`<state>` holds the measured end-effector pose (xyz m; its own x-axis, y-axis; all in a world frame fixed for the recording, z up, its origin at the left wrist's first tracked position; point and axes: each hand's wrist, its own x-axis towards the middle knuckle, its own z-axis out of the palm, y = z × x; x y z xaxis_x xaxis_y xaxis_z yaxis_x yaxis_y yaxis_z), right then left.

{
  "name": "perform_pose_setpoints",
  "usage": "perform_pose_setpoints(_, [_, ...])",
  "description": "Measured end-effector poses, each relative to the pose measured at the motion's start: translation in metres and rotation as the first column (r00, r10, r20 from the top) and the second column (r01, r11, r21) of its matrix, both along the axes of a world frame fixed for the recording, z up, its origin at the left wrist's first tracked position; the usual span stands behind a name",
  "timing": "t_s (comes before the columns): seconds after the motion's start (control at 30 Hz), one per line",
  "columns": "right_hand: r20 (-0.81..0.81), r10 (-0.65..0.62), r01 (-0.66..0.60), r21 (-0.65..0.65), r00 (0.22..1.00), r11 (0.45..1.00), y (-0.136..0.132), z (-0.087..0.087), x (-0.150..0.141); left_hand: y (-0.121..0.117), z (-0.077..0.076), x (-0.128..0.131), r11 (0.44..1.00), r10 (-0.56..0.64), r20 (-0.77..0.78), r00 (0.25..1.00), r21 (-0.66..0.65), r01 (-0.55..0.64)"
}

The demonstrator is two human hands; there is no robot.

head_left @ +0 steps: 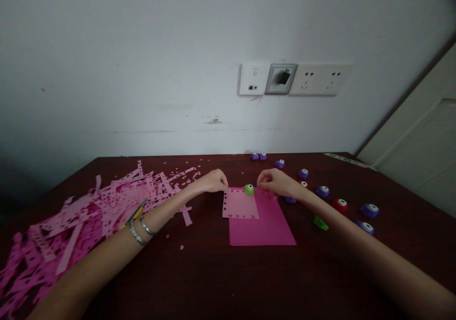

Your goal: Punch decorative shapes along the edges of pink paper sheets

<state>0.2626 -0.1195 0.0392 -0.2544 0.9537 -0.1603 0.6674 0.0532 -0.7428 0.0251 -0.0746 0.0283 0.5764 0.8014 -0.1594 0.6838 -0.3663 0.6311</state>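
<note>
My left hand (214, 181) pinches the upper left corner of a light pink sheet of paper (239, 205). Small shapes are punched along that sheet's left, top and bottom edges. It overlaps a larger magenta sheet (263, 232) lying flat on the table. A green craft punch (249, 189) sits at the light sheet's top edge, between my hands. Just right of the punch, my right hand (274, 182) is closed, fingertips together at the top edge of the papers. Whether paper is between those fingertips I cannot make out.
Pink paper scraps (81, 220) are heaped at the left, with yellow-handled scissors (135, 213) on them. Purple punches (322, 191), a red punch (339, 205) and a green object (321, 223) lie right. A ruler-like strip (351, 161) lies far right. Behind the table (199, 282) stands a wall.
</note>
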Motion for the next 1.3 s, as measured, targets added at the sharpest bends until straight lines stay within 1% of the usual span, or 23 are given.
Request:
perform_pose_setpoints(0.1, [0.012,0.005,-0.005,-0.001,1.000,1.000,0.002,0.004,-0.002,-0.001,0.000,0.000,1.000,-0.002,-0.021,1.000,0.001,0.002])
perform_pose_setpoints(0.27, [0.023,0.029,-0.028,-0.019,0.999,0.999,0.006,0.006,-0.008,-0.005,0.003,0.002,1.000,-0.009,-0.045,0.999,0.015,0.010])
perform_pose_setpoints(0.4, [0.022,0.047,-0.045,-0.077,0.999,0.996,0.008,0.007,-0.011,-0.008,0.005,0.003,0.999,0.034,-0.054,0.998,0.034,-0.032])
perform_pose_setpoints(0.5, [0.030,0.089,-0.084,-0.130,0.996,0.988,0.011,0.008,-0.011,-0.009,0.006,0.005,0.994,0.078,-0.040,0.996,0.077,-0.074])
perform_pose_setpoints(0.6, [0.045,0.134,-0.124,-0.175,0.990,0.977,0.014,0.007,-0.010,-0.009,0.009,0.009,0.984,0.096,0.005,0.995,0.152,-0.096])
perform_pose_setpoints(0.7, [0.030,0.185,-0.174,-0.217,0.982,0.961,0.017,0.005,-0.009,-0.007,0.014,0.017,0.972,0.071,0.056,0.996,0.222,-0.082])
perform_pose_setpoints(0.77, [0.025,0.198,-0.187,-0.228,0.980,0.956,0.018,0.003,-0.009,-0.005,0.018,0.023,0.975,0.041,0.061,0.997,0.215,-0.053])
perform_pose_setpoints(0.87, [0.053,0.188,-0.171,-0.235,0.981,0.957,0.018,0.004,-0.010,-0.002,0.024,0.033,0.993,-0.036,0.044,0.998,0.110,0.031])
perform_pose_setpoints(0.93, [0.090,0.180,-0.152,-0.252,0.980,0.956,0.018,0.005,-0.012,0.001,0.026,0.040,0.997,-0.082,0.023,0.996,0.008,0.082])
perform_pose_setpoints(1.0, [0.134,0.175,-0.130,-0.290,0.976,0.948,0.018,0.007,-0.014,0.005,0.028,0.046,0.989,-0.103,-0.032,0.994,-0.107,0.099])
perform_pose_setpoints(1.1, [0.164,0.173,-0.100,-0.379,0.971,0.920,0.018,0.011,-0.019,0.015,0.025,0.054,0.951,-0.144,-0.106,0.984,-0.288,0.108])
perform_pose_setpoints(1.2, [0.150,0.183,-0.100,-0.443,0.972,0.891,0.017,0.014,-0.022,0.025,0.020,0.059,0.887,-0.199,-0.059,0.978,-0.435,0.155])
perform_pose_setpoints(1.3, [0.124,0.209,-0.130,-0.462,0.970,0.877,0.016,0.015,-0.023,0.032,0.015,0.060,0.843,-0.227,-0.016,0.974,-0.504,0.188])
